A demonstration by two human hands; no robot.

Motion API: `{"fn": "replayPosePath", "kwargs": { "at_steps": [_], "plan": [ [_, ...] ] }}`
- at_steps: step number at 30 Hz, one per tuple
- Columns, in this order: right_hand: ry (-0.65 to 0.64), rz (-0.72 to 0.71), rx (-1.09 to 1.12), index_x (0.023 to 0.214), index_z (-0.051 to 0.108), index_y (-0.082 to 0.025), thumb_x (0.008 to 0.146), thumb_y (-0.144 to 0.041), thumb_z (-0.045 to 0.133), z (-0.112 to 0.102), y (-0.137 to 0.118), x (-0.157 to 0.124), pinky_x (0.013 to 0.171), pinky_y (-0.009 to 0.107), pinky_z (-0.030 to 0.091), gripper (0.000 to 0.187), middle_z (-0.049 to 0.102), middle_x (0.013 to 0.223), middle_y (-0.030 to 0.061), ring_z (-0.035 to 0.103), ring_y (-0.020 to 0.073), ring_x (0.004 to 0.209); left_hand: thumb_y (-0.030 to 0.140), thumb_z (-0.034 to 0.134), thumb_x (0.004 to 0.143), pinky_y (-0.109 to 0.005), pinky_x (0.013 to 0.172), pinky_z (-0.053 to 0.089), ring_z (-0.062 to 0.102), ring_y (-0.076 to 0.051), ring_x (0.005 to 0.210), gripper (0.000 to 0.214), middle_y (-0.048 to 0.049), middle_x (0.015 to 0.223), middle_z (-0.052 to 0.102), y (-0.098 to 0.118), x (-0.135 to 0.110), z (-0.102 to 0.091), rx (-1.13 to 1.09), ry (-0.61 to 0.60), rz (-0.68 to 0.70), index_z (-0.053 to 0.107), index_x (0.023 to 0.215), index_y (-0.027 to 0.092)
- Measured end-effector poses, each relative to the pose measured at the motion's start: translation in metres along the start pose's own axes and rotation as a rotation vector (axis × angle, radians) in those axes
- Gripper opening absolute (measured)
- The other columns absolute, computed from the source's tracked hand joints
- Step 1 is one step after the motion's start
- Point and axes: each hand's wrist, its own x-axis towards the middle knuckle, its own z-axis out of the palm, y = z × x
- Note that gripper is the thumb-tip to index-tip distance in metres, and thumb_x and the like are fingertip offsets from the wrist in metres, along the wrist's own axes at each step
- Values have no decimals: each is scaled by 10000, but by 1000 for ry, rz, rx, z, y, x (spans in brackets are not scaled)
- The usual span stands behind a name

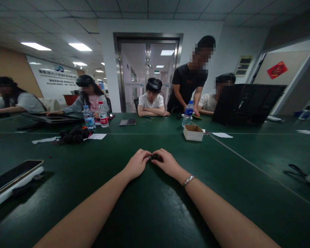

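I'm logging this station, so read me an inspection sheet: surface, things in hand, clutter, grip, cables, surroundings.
Surface: green tabletop, pale seam lines across it.
Things in hand: one small dark object, too small to identify.
Clutter: open box beyond the hands to the right; bottles; dark tangled bundle; phone on a white item, left.
Grip: right hand has its fingers around the object; left hand has fingertips at its left end, pinch unclear.
Cables: looped dark cord or strap far right; bundle's makeup unclear.
Surroundings: five people beyond, some wearing headsets; black monitor; glass doors.
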Motion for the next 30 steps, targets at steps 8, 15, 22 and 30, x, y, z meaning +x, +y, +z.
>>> {"fn": "replayPosePath", "kwargs": {
  "at_steps": [8, 15, 22, 30],
  "plan": [
    [97, 57, 78, 921, 552, -184, 680, -116, 619, 0, 2, -1, 678, 255, 430, 259, 589, 804, -13, 546, 123, 732, 217, 509, 822, -330, 897, 478, 587, -170, 963, 223, -62, 1045, 563, -8, 3, 2, -191, 63, -32, 626, 1012, 217],
    [52, 34, -52, 953, 646, -172, 726, -155, 613, -1, -2, -2, 652, 248, 416, 230, 590, 822, 28, 524, 123, 708, 256, 557, 804, -337, 847, 503, 617, -167, 900, 246, -66, 989, 640, -4, 3, 2, -303, 72, -63, 590, 1039, 193],
    [10, -24, -125, 988, 651, -191, 773, -197, 593, 0, -3, -4, 659, 241, 399, 222, 576, 832, 28, 518, 122, 720, 238, 564, 792, -317, 832, 505, 624, -163, 899, 227, -57, 979, 650, -5, 3, 2, -355, 99, -75, 589, 1014, 195],
    [-3, -14, -133, 992, 644, -189, 786, -197, 587, -3, -10, -4, 680, 244, 396, 213, 579, 850, 29, 523, 127, 752, 268, 576, 789, -317, 842, 496, 624, -158, 894, 239, -56, 976, 653, -9, 3, 3, -383, 92, -74, 594, 1015, 192]
  ]
}}
